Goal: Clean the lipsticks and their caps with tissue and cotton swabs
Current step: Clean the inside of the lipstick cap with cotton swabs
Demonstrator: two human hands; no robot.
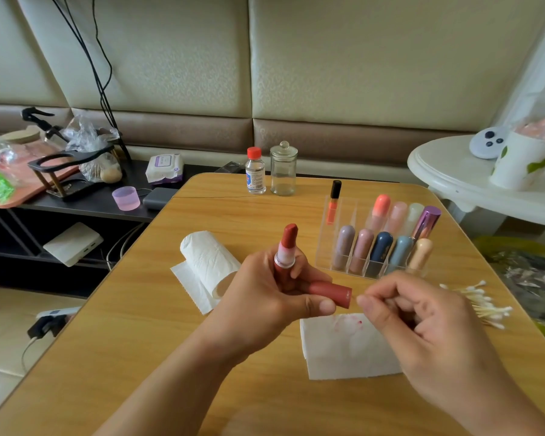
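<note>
My left hand (274, 291) grips an uncapped red lipstick (286, 250) upright, its bullet twisted out, and also holds the matching red cap (331, 292) sideways between thumb and fingers. The cap's open end faces right. My right hand (419, 316) pinches a thin cotton swab whose tip sits at the cap's mouth; the swab itself is barely visible. Below the hands lies a white tissue (343, 350) with red smears. A tissue roll (206, 262) lies to the left. A pile of cotton swabs (482, 302) lies to the right.
A clear organizer (343, 247) holds several capped lipsticks and an orange lip gloss (333, 201). A small red-capped bottle (255, 171) and a glass jar (283, 169) stand at the wooden table's (139, 341) far edge. A cluttered dark shelf is left, a white round table right.
</note>
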